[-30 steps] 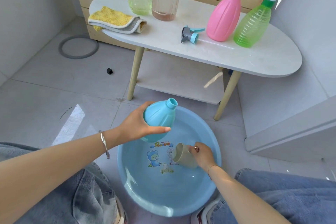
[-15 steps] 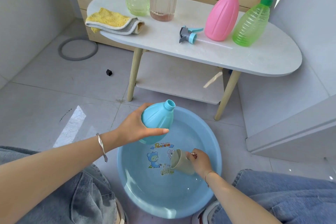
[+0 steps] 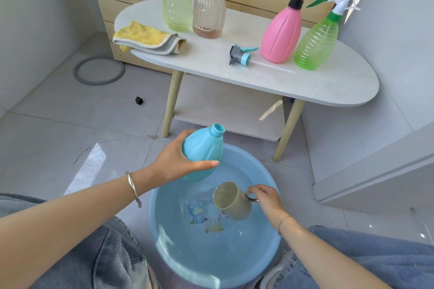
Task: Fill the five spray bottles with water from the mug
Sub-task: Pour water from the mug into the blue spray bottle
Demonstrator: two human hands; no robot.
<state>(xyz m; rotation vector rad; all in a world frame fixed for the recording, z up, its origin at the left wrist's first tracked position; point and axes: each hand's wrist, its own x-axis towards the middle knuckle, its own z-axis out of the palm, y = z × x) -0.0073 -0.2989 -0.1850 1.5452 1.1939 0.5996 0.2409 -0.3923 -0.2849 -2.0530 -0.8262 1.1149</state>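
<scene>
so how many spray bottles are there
5: four on the table, pale green bottle, clear pink bottle, pink bottle, green bottle; blue bottle in the left hand. None look hidden.

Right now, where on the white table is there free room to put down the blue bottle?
The table is bare between the yellow cloth and the loose spray head, and at its right end beyond the green spray bottle. It is crowded around the pink bottle.
</scene>
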